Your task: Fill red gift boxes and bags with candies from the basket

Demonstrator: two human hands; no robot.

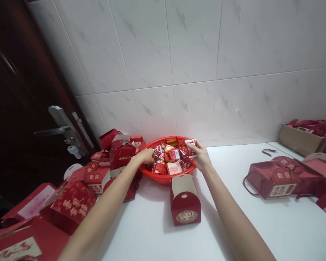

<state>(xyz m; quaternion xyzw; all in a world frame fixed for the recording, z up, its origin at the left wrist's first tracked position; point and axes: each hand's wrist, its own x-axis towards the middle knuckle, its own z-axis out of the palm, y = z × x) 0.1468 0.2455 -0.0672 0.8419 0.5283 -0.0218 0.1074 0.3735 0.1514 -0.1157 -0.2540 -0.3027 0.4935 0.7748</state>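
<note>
Red basket (159,179) full of wrapped packets (174,167)

A white table (149,228) spreads across the foreground. Red boxes (73,201) crowd its left side, some gaping, some printed with pale characters. Near the middle stands a single red carton (186,214), an oval label on its near end. The basket sits just beyond it, towards the wall. Out to the right lie corded boxes (279,181), also red; behind them are a dark curved object (268,151) and a brown cardboard box (301,142) filled with dark red pieces. Pale marbled tiles (192,54) cover the wall at the back, and on the left is a dark door (13,90) with a metal handle (50,131) and keys (74,151) hanging below it.

The left hand (146,156) dips over the basket's left rim, fingers down among the packets. The right hand (202,157), at the opposite rim, pinches a red-and-white packet (190,142) between thumb and fingers.

The left fingertips are hidden, so whether they grip anything cannot be told. The nearest boxes on the left and the outermost on the right are cut off by the frame. Most wrapper print is too small to read.
</note>
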